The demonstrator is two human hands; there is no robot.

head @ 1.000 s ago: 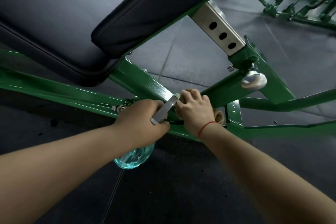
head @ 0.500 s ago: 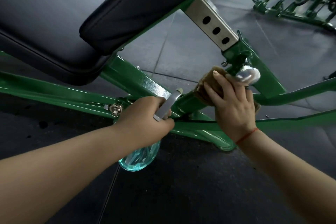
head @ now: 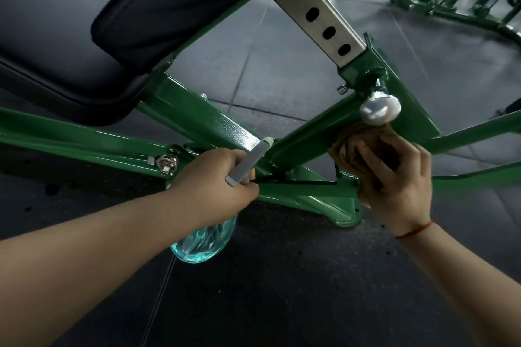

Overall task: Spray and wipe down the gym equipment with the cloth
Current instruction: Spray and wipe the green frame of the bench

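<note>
While your left hand (head: 217, 177) holds the spray bottle (head: 203, 239) at the centre of the frame, fingers wrapped tight round its neck and the grey spray head (head: 251, 162) aimed up and right, your right hand (head: 394, 177) works the brown cloth (head: 352, 146) at centre right. The fingers there curl over the bunched cloth and press it to the slanted beam of the green frame (head: 197, 118), just under the silver knob (head: 379, 107).

What has changed is the cloth's place. A second ago it lay just beside your left hand, at the joint where the beams meet. Half a second ago it had climbed the beam to the knob. Now it sits a little below the knob, on the beam's near side. Your left hand has kept its place throughout, the bottle's blue-tinted body hanging under the fist above the dark floor (head: 282, 276) — no spray is visible.

Read for the task, this suggests that one wiping stroke has run the length of the slanted beam, so that stretch is probably close to done. Left to do, by this judgement, are the knob itself, the steel post (head: 321, 22) with its three holes in the upper centre, and the black pads (head: 70, 36) in the upper left — each likely calling for fresh spray first.
</note>
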